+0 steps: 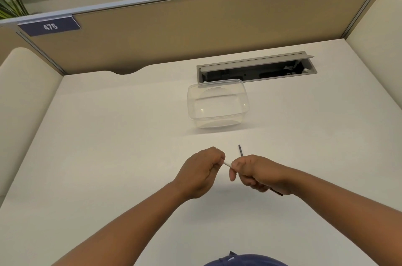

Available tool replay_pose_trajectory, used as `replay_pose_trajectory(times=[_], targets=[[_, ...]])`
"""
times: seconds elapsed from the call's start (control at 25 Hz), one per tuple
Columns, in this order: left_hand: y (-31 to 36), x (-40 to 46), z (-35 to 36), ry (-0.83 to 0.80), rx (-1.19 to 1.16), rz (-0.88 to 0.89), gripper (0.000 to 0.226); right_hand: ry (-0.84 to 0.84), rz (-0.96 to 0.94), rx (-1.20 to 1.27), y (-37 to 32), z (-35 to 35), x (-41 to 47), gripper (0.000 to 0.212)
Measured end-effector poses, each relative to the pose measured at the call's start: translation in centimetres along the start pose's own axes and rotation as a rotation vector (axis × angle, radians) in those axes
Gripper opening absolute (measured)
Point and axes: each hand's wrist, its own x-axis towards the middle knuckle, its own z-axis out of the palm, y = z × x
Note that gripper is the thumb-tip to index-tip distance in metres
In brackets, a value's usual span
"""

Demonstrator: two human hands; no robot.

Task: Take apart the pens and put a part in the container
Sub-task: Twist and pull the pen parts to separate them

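Above the white desk (108, 157), my left hand (201, 171) and my right hand (257, 173) both grip a white pen (228, 164); only a short stretch of it shows between the fists. A thin dark pen part (240, 150) sticks up out of my right hand, and a dark tip (277, 192) pokes out below that hand. The clear plastic container (217, 103) stands open farther back on the desk, with nothing visible inside it.
A grey cable tray (256, 68) with its lid open is set into the desk just behind the container. Tan partition walls (174, 33) close the desk in at the back and on both sides.
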Motion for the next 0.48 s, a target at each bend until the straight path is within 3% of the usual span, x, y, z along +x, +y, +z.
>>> replay_pose_trajectory(times=[0.12, 0.24, 0.36, 0.48], targets=[[-0.5, 0.4, 0.2, 0.080, 0.045, 0.168, 0.011, -0.156, 0.091, 0.155, -0.4, -0.4, -0.4, 0.038], [0.0, 0.4, 0.6, 0.084, -0.099, 0.003, 0.016, -0.048, 0.024, 0.045, -0.6, 0.0, -0.5, 0.038], [0.7, 0.4, 1.3, 0.037, -0.258, -0.249, 0.025, 0.269, -0.143, -0.438, -0.5, 0.9, -0.3, 0.042], [1.3, 0.6, 1.4, -0.024, -0.397, -0.492, 0.031, 0.465, -0.208, -0.952, 0.2, 1.5, 0.0, 0.041]])
